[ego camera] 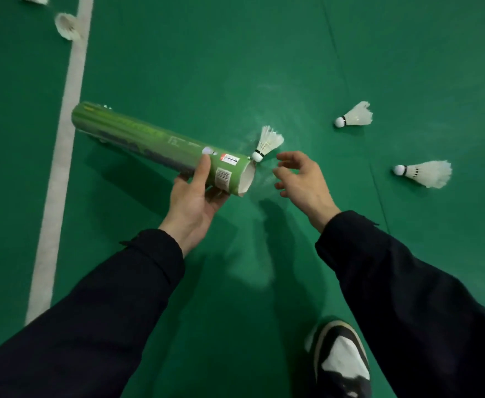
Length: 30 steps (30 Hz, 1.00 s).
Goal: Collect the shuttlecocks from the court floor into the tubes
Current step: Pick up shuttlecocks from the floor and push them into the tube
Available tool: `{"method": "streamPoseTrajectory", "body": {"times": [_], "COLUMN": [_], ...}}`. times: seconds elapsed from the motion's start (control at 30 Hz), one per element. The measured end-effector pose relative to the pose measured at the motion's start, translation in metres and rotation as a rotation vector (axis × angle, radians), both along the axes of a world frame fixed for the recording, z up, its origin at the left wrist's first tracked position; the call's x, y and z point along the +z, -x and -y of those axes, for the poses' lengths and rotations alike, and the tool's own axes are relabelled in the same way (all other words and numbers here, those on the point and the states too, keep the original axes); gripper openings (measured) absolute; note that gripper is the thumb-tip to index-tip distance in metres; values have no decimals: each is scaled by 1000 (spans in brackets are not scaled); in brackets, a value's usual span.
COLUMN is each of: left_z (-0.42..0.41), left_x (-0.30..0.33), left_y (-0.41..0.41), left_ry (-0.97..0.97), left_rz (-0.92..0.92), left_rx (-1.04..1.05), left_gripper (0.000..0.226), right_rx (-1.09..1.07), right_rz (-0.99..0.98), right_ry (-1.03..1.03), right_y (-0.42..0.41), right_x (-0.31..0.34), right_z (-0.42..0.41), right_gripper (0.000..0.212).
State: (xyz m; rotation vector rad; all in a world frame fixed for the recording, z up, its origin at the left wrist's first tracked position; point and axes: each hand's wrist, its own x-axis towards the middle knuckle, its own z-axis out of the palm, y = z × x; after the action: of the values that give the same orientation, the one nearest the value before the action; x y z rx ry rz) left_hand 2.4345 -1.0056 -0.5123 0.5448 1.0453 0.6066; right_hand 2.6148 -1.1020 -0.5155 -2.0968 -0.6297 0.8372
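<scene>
Left hand (191, 201) gripping green tube (160, 147) near open end. Right hand (300, 179) empty, fingers spread, just beside shuttlecock (267, 143) at tube mouth, possibly mid-air. Two more shuttlecocks (423, 173) on floor (206, 67) to the right.

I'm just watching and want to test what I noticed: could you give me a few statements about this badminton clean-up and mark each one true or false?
1. The left hand grips the green tube. True.
2. The right hand pinches a shuttlecock. False: its fingers are spread and hold nothing.
3. A shuttlecock sits cork-first near the tube's open end. True.
4. The court floor is blue. False: it is green with a white line.
5. Two more shuttlecocks lie to the right. True.
</scene>
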Motion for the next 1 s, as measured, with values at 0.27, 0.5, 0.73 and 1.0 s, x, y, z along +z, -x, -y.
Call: {"method": "streamPoseTrajectory", "body": {"times": [0.27, 0.5, 0.73, 1.0], "left_z": [8, 24, 50, 60], "left_x": [11, 24, 39, 55], "left_y": [21, 28, 28, 45], "left_ry": [16, 38, 21, -90], "left_rz": [-44, -34, -37, 18], "left_rx": [70, 229, 186, 140], "left_gripper": [68, 44, 55, 70], "right_rx": [121, -116, 282, 671], "right_rz": [73, -192, -133, -312], "right_ry": [46, -573, -430, -139], "right_y": [-50, 26, 88, 91], "right_x": [-49, 8, 14, 48], "right_z": [-66, 10, 42, 21], "right_gripper": [71, 14, 21, 27]}}
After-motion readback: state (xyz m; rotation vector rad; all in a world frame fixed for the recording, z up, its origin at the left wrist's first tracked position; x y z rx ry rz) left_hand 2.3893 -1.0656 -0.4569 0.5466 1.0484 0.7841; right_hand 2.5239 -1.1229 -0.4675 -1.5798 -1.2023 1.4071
